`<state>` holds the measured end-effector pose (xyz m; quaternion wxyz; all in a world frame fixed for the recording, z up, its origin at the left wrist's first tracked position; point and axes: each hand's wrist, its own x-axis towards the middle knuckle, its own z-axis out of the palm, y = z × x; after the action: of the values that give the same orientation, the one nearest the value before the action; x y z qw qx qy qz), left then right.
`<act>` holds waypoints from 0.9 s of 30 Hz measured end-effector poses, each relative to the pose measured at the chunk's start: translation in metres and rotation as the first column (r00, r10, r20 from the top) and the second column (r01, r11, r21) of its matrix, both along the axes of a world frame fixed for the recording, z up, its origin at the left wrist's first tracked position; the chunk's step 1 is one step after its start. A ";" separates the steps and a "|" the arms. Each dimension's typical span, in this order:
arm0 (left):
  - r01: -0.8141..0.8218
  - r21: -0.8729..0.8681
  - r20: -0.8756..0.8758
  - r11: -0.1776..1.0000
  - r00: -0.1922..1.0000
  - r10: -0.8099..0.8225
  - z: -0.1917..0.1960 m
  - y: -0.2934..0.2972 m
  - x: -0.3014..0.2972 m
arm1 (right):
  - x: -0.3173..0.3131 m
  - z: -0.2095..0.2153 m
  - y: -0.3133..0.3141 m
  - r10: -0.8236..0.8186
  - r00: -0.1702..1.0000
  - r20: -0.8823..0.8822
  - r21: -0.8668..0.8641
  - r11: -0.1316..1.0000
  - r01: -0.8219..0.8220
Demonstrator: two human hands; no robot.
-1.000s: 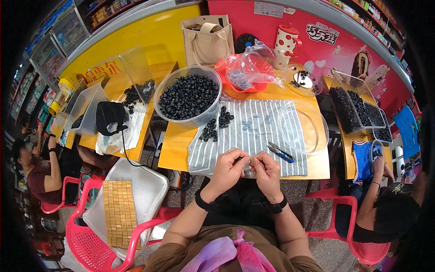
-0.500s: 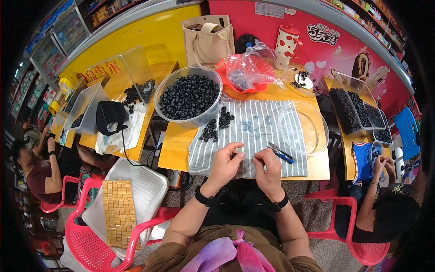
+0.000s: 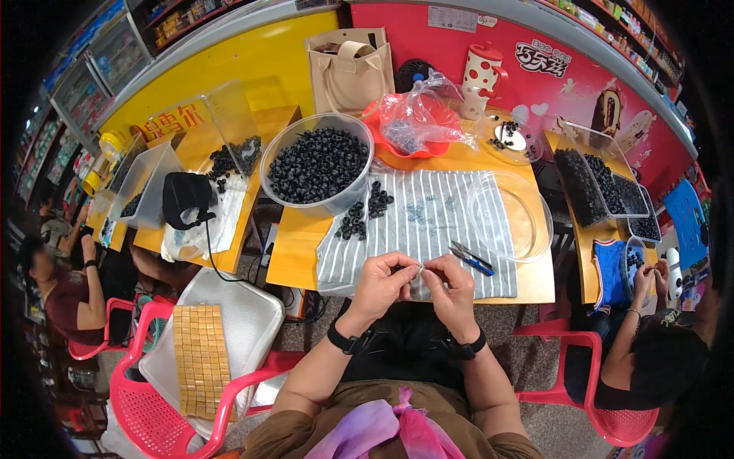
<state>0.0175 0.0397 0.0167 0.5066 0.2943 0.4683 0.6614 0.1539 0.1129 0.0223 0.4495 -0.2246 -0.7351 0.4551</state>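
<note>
Over the near edge of a grey-and-white striped cloth [image 3: 344, 268], my left hand [image 3: 384, 286] and my right hand [image 3: 449, 288] meet, thumbs and forefingers pinched close together. Whatever lies between the fingertips is too small to make out. Just beyond my right hand rests a pair of small blue-handled thread snips [image 3: 474, 258]. Black ring-like pieces [image 3: 352, 222] lie in a loose group on the cloth's left part. Small clear bluish pieces [image 3: 426, 210] are scattered across its middle.
A round clear tub [image 3: 317, 164] of black pieces stands at the back left, beside a red bowl [image 3: 413, 145] with a plastic bag. A clear lid [image 3: 511, 218] lies on the right. Co-workers sit on both sides; a pink chair [image 3: 164, 405] stands at left.
My two hands have come together; the left moved slightly right and down, and their fingertips now meet. The snips stay in place on the cloth.
</note>
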 end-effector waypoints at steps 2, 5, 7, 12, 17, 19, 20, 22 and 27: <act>-0.008 0.014 -0.022 1.000 1.000 0.009 0.001 -0.001 0.001 | 0.002 -0.003 0.002 0.027 0.997 0.071 0.043 0.999 -0.030; -0.006 0.041 -0.046 0.999 0.999 0.008 0.003 0.000 0.002 | 0.000 0.002 0.000 -0.016 0.999 0.043 0.132 0.991 0.010; -0.009 0.012 -0.038 1.000 0.999 0.009 0.006 -0.001 0.003 | 0.000 0.005 -0.001 -0.012 0.999 0.035 0.167 0.986 0.006; 0.021 -0.022 0.033 1.000 0.999 -0.020 0.010 -0.001 0.001 | -0.003 0.008 -0.001 -0.044 0.999 0.004 0.261 0.965 0.041; 0.056 -0.037 0.089 0.998 0.995 -0.053 0.009 0.000 -0.002 | -0.002 0.006 0.007 -0.062 0.998 0.022 0.473 0.880 0.044; 0.083 -0.050 0.165 0.995 0.983 -0.073 0.012 0.000 -0.003 | -0.002 0.006 0.009 -0.072 0.997 0.038 0.502 0.864 0.043; 0.083 -0.051 0.166 0.995 0.983 -0.073 0.011 0.000 -0.003 | -0.001 0.006 0.009 -0.081 0.995 0.053 0.531 0.846 0.041; 0.056 -0.052 0.113 0.997 0.992 -0.050 0.010 0.001 -0.003 | 0.000 0.012 0.005 -0.020 0.999 0.048 0.357 0.934 0.001; 0.019 -0.032 0.082 0.999 0.996 -0.016 0.010 0.001 -0.001 | 0.003 0.013 0.011 0.065 0.996 0.065 0.126 0.989 -0.073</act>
<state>0.0166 0.0404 0.0265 0.5360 0.2625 0.4553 0.6607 0.1573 0.1242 0.0351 0.4244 -0.1836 -0.7835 0.4151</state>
